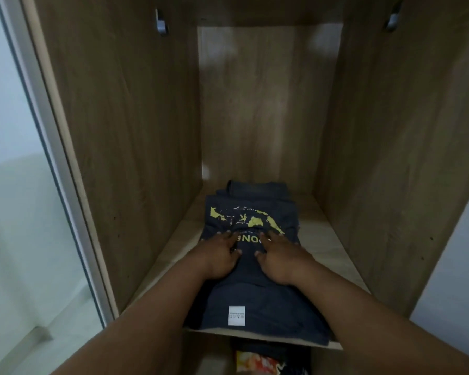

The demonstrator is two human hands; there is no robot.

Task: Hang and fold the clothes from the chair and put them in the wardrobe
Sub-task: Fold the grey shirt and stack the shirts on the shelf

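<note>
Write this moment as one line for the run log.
step: placing | item: folded dark shirt on wardrobe shelf | left hand: flat on shirt | right hand: flat on shirt

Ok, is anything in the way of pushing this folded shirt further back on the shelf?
Nothing visible blocks it. Both hands, left hand and right hand, lie flat on the folded shirt; bare shelf lies behind and beside it.

I see pale wooden shelf (320,239) inside wardrobe compartment, bare at both sides. Folded dark navy shirt (255,301) with yellow print lies directly on it, centred, near edge overhanging shelf front. Second dark folded garment (257,188) behind, touching it.
</note>
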